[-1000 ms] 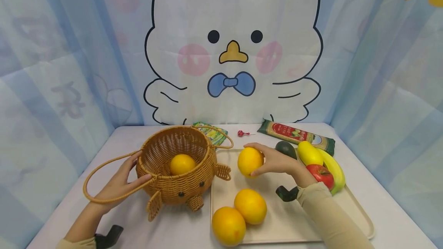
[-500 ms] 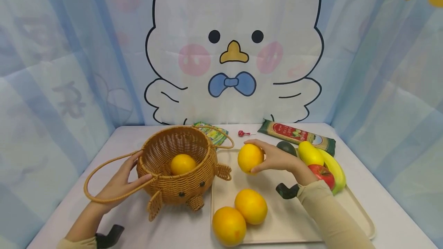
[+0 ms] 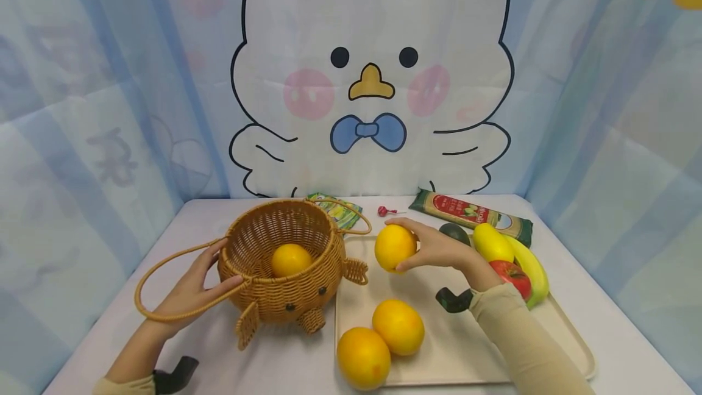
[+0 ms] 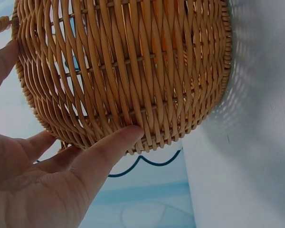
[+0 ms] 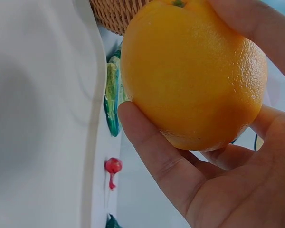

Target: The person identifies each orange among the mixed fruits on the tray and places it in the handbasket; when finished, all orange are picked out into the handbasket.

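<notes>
An orange [image 3: 395, 248], its green stem end showing to the wrist camera, is held clear of a cream tray [image 3: 455, 352] above the far left corner, gripped between the thumb and fingers of a person's right hand [image 3: 439, 255]. The left hand [image 3: 189, 288] reaches through the left handle of a wicker basket [image 3: 269, 291], its fingers spread and fairly straight against the wall and rim, touching the wicker without curling round it. The basket, with an animal's face on its side, stands on a white table [image 3: 230, 364] just beyond the tray's left edge; inside sits another orange [image 3: 291, 261]. At the tray's near left corner, two more oranges [image 3: 398, 327] lie touching, the nearer one overlapping the left edge in the head view. Toward the far right corner, a red apple [image 3: 511, 276], a yellow fruit [image 3: 493, 242] and a banana [image 3: 529, 270] crowd together, with a dark green fruit [image 3: 454, 233] beside them at the far edge. Along the table's far edge, a green packet [image 3: 342, 215] lies behind the basket, a red lollipop [image 3: 383, 211] near the middle, and a long green package [image 3: 474, 211] toward the right corner.
</notes>
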A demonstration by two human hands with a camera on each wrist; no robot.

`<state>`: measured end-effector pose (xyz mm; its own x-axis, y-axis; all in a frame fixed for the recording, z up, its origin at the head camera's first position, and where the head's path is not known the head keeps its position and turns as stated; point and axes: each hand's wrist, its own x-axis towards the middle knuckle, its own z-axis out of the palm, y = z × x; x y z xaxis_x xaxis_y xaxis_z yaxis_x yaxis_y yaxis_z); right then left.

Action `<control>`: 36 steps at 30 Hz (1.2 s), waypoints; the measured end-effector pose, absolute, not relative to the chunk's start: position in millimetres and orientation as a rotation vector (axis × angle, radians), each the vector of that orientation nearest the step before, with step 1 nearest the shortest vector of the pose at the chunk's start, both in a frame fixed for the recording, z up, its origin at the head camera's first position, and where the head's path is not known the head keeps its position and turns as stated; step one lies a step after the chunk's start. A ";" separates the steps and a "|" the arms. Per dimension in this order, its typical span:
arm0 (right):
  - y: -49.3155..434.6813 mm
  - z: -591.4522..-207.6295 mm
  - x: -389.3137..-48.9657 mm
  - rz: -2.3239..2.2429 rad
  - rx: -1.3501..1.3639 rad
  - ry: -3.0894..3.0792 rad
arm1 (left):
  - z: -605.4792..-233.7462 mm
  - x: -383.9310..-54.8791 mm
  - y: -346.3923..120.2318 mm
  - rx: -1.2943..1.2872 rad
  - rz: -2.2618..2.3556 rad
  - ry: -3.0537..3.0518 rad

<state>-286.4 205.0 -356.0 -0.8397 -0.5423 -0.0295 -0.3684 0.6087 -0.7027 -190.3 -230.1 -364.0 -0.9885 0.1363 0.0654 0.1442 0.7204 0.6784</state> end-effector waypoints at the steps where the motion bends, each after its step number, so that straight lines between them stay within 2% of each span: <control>1: 204.9 -355.8 -286.4 -1.052 -0.750 2.596 | -364.3 -190.2 -230.2 -0.231 -1.147 -2.905; 19: 188.7 -332.3 -287.6 -1.128 -0.737 2.561 | -364.0 -186.8 -229.9 -0.179 -1.204 -2.894; 26: 176.1 -320.2 -292.2 -1.129 -0.838 2.552 | -365.4 -187.4 -229.7 -0.222 -1.219 -2.857; 36: 170.6 -310.8 -295.4 -1.097 -0.848 2.574 | -368.3 -188.8 -230.9 -0.232 -1.214 -2.853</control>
